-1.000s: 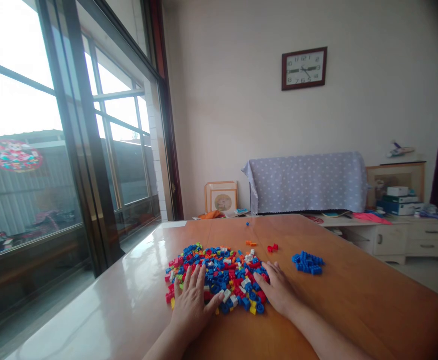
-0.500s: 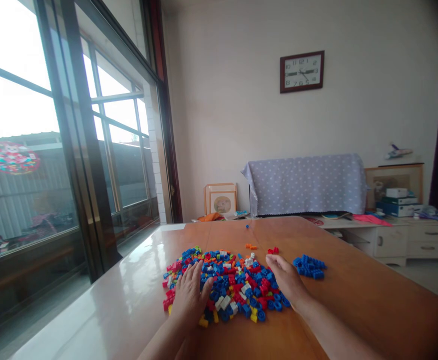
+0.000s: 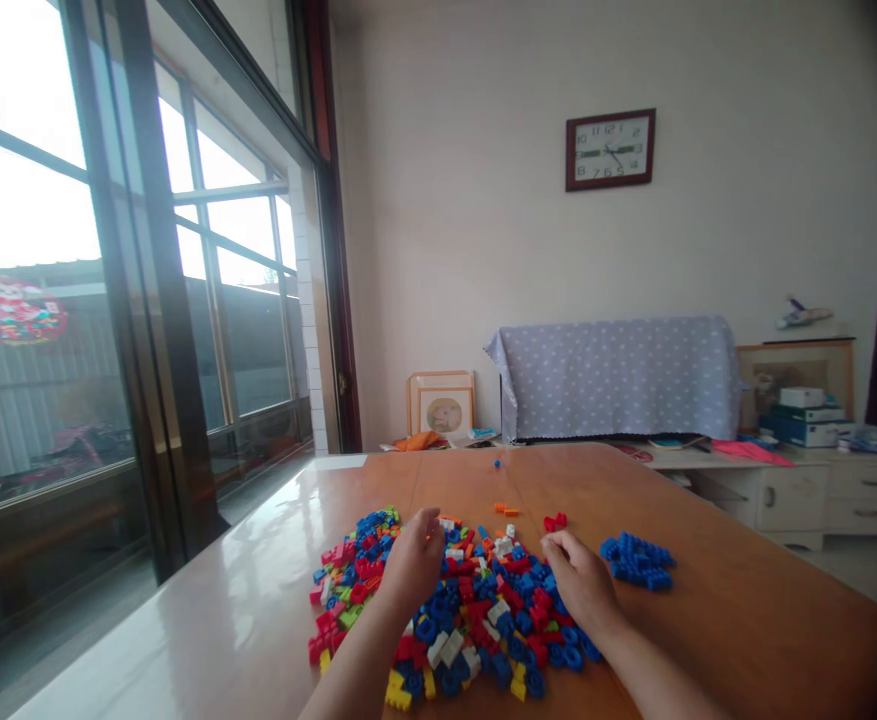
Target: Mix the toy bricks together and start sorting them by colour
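Note:
A wide heap of toy building bricks in blue, red, white, yellow, green and orange covers the near middle of the table. Over its left part is my left hand, turned on edge with the fingers curled together. My right hand rests at the heap's right edge, its thumb and fingers drawn in. Whatever either hand grips is hidden from view. Just right of my right hand lies a separate group of blue bricks. Red bricks lie just beyond my right fingertips.
Farther up the wooden table are orange bricks and a small blue piece. A low white cabinet and a cloth-covered object stand behind. Large windows are on the left.
My left hand has shifted right over the heap and its spread fingers have curled together. My right hand has drawn its fingers in. The view has tilted slightly.

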Motion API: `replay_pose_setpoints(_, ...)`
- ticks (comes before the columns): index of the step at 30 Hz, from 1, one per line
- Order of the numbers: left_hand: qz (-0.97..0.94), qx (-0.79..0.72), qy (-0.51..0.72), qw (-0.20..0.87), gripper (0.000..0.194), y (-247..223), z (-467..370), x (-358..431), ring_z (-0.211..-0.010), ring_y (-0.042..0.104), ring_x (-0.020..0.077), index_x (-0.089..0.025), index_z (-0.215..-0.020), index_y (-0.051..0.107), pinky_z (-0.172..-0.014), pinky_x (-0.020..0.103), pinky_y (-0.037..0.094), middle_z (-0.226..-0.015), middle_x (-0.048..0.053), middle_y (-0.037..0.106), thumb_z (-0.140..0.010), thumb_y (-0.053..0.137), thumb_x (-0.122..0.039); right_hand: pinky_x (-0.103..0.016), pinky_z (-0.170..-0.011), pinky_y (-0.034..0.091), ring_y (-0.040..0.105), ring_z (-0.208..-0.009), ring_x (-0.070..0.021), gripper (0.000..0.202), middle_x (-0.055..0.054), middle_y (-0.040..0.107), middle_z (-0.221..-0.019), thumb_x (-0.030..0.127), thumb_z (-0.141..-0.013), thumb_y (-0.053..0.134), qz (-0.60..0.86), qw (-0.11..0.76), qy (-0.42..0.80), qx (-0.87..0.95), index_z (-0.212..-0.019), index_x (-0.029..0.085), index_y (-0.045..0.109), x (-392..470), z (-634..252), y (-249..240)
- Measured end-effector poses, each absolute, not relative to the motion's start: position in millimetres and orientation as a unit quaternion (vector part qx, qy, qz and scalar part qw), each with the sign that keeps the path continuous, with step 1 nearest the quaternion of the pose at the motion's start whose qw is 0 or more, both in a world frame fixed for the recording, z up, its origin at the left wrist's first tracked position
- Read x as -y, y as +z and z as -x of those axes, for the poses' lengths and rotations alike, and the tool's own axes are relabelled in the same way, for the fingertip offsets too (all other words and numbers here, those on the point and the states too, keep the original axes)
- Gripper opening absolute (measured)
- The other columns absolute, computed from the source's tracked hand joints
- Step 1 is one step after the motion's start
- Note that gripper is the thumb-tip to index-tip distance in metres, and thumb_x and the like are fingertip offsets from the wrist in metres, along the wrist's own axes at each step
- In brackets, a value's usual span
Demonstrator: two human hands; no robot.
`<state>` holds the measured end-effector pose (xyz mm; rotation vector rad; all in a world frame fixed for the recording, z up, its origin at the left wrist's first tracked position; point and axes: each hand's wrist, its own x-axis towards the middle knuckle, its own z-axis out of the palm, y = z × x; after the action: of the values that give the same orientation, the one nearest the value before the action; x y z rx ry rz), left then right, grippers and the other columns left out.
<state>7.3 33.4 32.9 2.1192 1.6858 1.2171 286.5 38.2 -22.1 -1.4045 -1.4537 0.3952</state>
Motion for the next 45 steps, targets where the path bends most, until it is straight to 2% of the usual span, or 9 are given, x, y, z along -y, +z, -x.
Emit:
replay_pose_setpoints(5,-0.745,-0.56,0.352,0.086,0.02,28.7,-22.7,-39.6,-0.087,0.066,0.0193,-0.022,-0.094,0.067,-0.075,0.026,0.045,-0.09,0.005,0.072,-0.09,0.047,-0.019,-0.03,-0.069,0.046,0.063,-0.072,-0.0222,0.04,-0.002,0.069,-0.07,0.055,-0.09,0.044,0.583,0.517,0.148,0.608,-0.084,0.022,0.067,-42.0,-294.6,-25.3)
replay_pose_setpoints(8,-0.769,-0.548,0.318,0.093,0.021,24.8,-17.6,-38.2,-0.089,0.064,0.0208,-0.023,-0.085,0.068,-0.077,0.026,0.044,-0.09,0.004,0.072,-0.076,0.055,-0.01,-0.03,-0.07,0.047,0.063,-0.073,-0.0227,0.04,-0.002,0.068,-0.071,0.056,-0.09,0.045,0.579,0.522,0.159,0.606,-0.085,0.022,0.067,-42.9,-293.6,-24.5)
replay_pose_setpoints(11,-0.775,-0.541,0.31,0.103,0.027,22.9,-4.8,-41.6,-0.093,0.064,0.0221,-0.023,-0.086,0.071,-0.082,0.028,0.045,-0.096,0.005,0.072,-0.071,0.055,-0.006,-0.03,-0.068,0.048,0.062,-0.071,-0.0228,0.041,-0.002,0.066,-0.069,0.057,-0.089,0.046,0.582,0.518,0.167,0.605,-0.083,0.022,0.066,-43.5,-288.9,-23.9)
replay_pose_setpoints(16,-0.749,-0.549,0.347,0.131,0.032,22.1,16.9,-52.8,-0.099,0.066,0.0204,-0.02,-0.098,0.072,-0.088,0.028,0.047,-0.102,0.006,0.073,-0.081,0.047,-0.007,-0.031,-0.073,0.049,0.063,-0.077,-0.0241,0.043,-0.004,0.071,-0.077,0.059,-0.087,0.049,0.584,0.507,0.186,0.607,-0.087,0.022,0.069,-43.4,-286.9,-24.5)
replay_pose_setpoints(23,-0.684,-0.562,0.433,0.172,0.033,18.1,36.0,-63.8,-0.109,0.067,0.0212,-0.019,-0.118,0.067,-0.092,0.03,0.05,-0.116,0.009,0.073,-0.097,0.044,-0.031,-0.032,-0.078,0.048,0.064,-0.083,-0.025,0.041,-0.004,0.073,-0.085,0.059,-0.086,0.052,0.587,0.517,0.193,0.593,-0.09,0.022,0.067,-36.7,-290.3,-21.2)
replay_pose_setpoints(27,-0.653,-0.566,0.467,0.189,0.038,16.9,39.0,-66.8,-0.107,0.069,0.0208,-0.016,-0.124,0.062,-0.091,0.031,0.052,-0.118,0.012,0.073,-0.099,0.04,-0.035,-0.032,-0.076,0.048,0.064,-0.081,-0.0247,0.041,-0.003,0.072,-0.081,0.06,-0.086,0.051,0.585,0.506,0.203,0.6,-0.088,0.022,0.067,-33.6,-286.7,-16.6)
replay_pose_setpoints(38,-0.654,-0.578,0.462,0.155,0.028,23.6,32.0,-58.3,-0.106,0.066,0.0227,-0.019,-0.112,0.065,-0.089,0.031,0.048,-0.111,0.01,0.073,-0.097,0.046,-0.032,-0.034,-0.085,0.054,0.07,-0.098,-0.0277,0.039,-0.006,0.077,-0.101,0.054,-0.084,0.056,0.532,0.485,0.303,0.624,-0.101,0.023,0.072,-26.9,-261.3,15.1)
replay_pose_setpoints(42,-0.712,-0.568,0.391,0.132,0.024,25.2,20.7,-50.0,-0.092,0.067,0.0205,-0.022,-0.1,0.066,-0.078,0.027,0.045,-0.095,0.006,0.073,-0.098,0.044,-0.03,-0.038,-0.095,0.052,0.069,-0.104,-0.027,0.035,-0.007,0.076,-0.109,0.045,-0.083,0.058,0.515,0.476,0.309,0.642,-0.106,0.022,0.072,-49.4,-257.8,16.3)
replay_pose_setpoints(45,-0.759,-0.557,0.32,0.107,0.024,27.1,12.9,-44.1,-0.091,0.066,0.0202,-0.023,-0.1,0.066,-0.075,0.025,0.043,-0.096,0.006,0.072,-0.099,0.042,-0.029,-0.036,-0.093,0.051,0.069,-0.103,-0.0261,0.032,-0.006,0.077,-0.107,0.037,-0.082,0.056,0.543,0.435,0.259,0.67,-0.105,0.023,0.074,-75.3,-257.6,9.2)
